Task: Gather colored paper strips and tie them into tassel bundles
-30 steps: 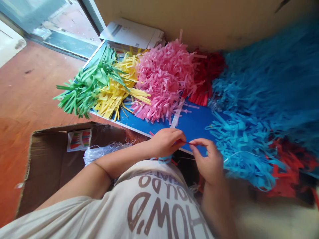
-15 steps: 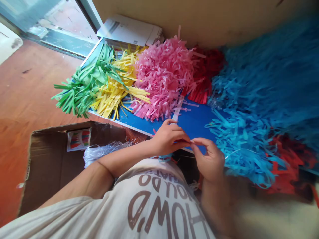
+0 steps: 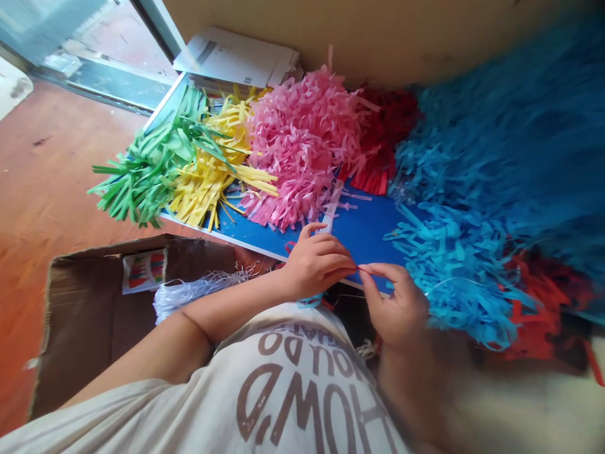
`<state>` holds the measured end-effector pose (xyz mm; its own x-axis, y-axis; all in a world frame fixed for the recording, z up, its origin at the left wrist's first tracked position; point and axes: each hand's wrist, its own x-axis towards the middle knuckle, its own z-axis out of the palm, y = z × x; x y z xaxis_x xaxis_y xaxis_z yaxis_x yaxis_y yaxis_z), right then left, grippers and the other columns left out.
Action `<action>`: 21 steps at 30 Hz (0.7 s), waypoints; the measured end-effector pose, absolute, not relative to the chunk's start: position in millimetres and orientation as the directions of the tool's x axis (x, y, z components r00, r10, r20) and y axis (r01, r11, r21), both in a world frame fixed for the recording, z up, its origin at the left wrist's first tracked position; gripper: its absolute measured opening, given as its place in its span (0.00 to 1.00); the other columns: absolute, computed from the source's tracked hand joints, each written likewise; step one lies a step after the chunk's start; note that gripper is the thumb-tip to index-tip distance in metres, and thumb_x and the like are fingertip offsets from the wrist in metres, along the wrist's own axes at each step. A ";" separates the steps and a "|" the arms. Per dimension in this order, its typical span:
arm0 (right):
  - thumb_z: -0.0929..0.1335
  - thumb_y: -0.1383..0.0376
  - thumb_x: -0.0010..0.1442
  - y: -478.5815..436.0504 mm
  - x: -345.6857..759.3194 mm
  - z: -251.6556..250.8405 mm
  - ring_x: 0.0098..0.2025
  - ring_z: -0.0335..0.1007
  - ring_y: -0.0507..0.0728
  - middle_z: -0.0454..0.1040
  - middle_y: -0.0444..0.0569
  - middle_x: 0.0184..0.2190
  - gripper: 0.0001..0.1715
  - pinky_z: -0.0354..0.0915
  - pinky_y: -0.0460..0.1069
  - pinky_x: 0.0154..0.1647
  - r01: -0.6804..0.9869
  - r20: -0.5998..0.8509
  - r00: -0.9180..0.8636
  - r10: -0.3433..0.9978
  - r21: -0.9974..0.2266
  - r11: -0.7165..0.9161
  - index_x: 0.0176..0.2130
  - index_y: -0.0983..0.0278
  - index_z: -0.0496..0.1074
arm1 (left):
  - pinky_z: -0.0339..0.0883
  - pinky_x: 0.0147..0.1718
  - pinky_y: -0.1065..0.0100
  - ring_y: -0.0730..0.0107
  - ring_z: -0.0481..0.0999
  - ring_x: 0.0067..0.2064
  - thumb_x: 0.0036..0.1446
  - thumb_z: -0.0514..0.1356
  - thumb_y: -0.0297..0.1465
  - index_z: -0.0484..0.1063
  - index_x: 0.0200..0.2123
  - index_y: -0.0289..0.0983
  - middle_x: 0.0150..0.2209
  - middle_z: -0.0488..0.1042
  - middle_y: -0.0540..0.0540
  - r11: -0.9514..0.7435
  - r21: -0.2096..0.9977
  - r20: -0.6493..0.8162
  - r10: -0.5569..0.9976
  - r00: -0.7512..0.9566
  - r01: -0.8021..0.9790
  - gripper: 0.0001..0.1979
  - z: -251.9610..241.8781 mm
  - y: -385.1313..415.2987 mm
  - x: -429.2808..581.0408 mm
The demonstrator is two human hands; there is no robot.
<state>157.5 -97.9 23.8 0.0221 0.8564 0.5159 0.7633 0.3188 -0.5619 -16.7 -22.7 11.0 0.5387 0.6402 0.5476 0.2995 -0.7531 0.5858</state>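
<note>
My left hand (image 3: 319, 260) is closed, its fingers pressed together just in front of the blue table (image 3: 366, 230). Close beside it, thumb and forefinger of my right hand (image 3: 397, 304) pinch the end of a thin red strip (image 3: 358, 268). Only a tiny bit of that strip shows between the fingertips; the rest is hidden by my left hand. A bit of red also peeks out behind my left hand. Nearest to my right hand lies a heap of light-blue paper fringe (image 3: 466, 271), with a thin white string across it. Some light-blue strips (image 3: 309, 301) show under my left wrist.
Green fringe (image 3: 155, 157), yellow fringe (image 3: 203, 189), pink fringe (image 3: 302, 139) and dark red fringe (image 3: 385, 139) lie along the table. A stack of papers (image 3: 241, 53) is at the back. An open cardboard box (image 3: 82, 321) with white string (image 3: 182, 296) stands at left.
The view has shifted slightly, so most things sit a little further left. Both hands keep their pinch, and the red between the fingertips shows more clearly.
</note>
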 end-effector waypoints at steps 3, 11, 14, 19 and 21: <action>0.70 0.70 0.62 -100.3 158.6 26.5 0.38 0.77 0.53 0.80 0.45 0.35 0.08 0.72 0.49 0.43 0.735 0.481 -0.001 0.877 -0.594 0.327 0.41 0.58 0.73 | 0.61 0.59 0.58 0.72 0.79 0.36 0.64 0.62 0.35 0.75 0.35 0.38 0.34 0.82 0.49 -0.701 0.661 0.436 0.648 0.624 0.267 0.08 9.8 -22.3 -14.9; 0.69 0.57 0.60 -96.6 354.4 24.3 0.35 0.72 0.59 0.78 0.54 0.33 0.15 0.68 0.54 0.41 0.745 0.472 0.666 0.577 -0.401 -0.533 0.37 0.65 0.79 | 0.73 0.33 0.77 0.73 0.81 0.33 0.62 0.64 0.31 0.80 0.35 0.37 0.32 0.82 0.47 -0.526 0.845 0.343 0.668 0.661 0.093 0.05 8.7 -11.3 -15.7; 0.68 0.62 0.58 -79.6 423.5 20.4 0.39 0.72 0.63 0.79 0.59 0.35 0.13 0.65 0.57 0.44 0.663 0.286 0.746 0.602 -0.230 -0.713 0.36 0.67 0.80 | 0.74 0.34 0.77 0.72 0.82 0.33 0.62 0.63 0.32 0.80 0.35 0.37 0.32 0.82 0.46 -0.489 0.872 0.335 0.640 0.692 0.031 0.06 10.7 -15.5 -3.8; 0.73 0.59 0.51 -46.5 451.2 10.5 0.34 0.71 0.61 0.77 0.57 0.30 0.11 0.64 0.56 0.38 0.672 0.189 0.740 0.645 -0.215 -0.708 0.30 0.67 0.78 | 0.75 0.38 0.73 0.70 0.82 0.36 0.63 0.63 0.31 0.80 0.36 0.37 0.33 0.83 0.45 -0.519 0.854 0.346 0.595 0.725 0.018 0.06 12.2 -24.2 8.8; 0.71 0.58 0.55 -38.1 451.6 6.4 0.35 0.71 0.59 0.77 0.58 0.34 0.14 0.64 0.54 0.38 0.688 0.232 0.725 0.648 -0.243 -0.683 0.32 0.67 0.77 | 0.75 0.37 0.73 0.70 0.82 0.35 0.62 0.63 0.31 0.80 0.36 0.37 0.32 0.83 0.45 -0.525 0.850 0.342 0.606 0.718 0.039 0.06 12.5 -25.9 8.8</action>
